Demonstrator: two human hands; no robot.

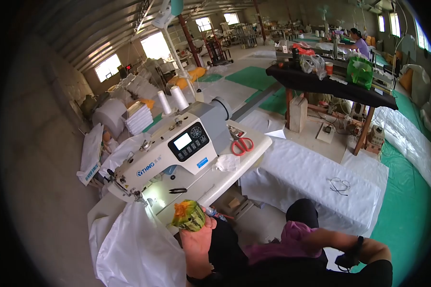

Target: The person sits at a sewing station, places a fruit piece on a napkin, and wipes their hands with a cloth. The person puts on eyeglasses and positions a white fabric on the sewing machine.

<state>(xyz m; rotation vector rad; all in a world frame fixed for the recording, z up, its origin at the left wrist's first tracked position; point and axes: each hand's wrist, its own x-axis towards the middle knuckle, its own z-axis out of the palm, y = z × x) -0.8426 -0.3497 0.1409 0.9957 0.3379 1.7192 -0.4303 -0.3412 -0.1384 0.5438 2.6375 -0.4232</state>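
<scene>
My left hand [196, 239] is raised in front of the sewing machine, its fingers wrapped round a green striped melon [190, 217]. Ragged orange flesh shows at the melon's upper left end. Across my lap lies a purple cloth [294, 234], and my right hand [313, 240] is against it. The fingers of that hand are hidden in the folds. The white sewing machine [163, 153] has a lit display. White fabric [139, 244] hangs from under its needle end, left of my left hand. Dark thread snips [177, 190] lie on the machine table.
Red-handled scissors [242, 146] rest on the machine table [210, 191]. To the right, eyeglasses [339, 186] lie on white sheeting [301, 172]. Beyond stands a bench with a black cover [330, 86], holding a green bag [360, 72]. A person [360, 45] sits far back.
</scene>
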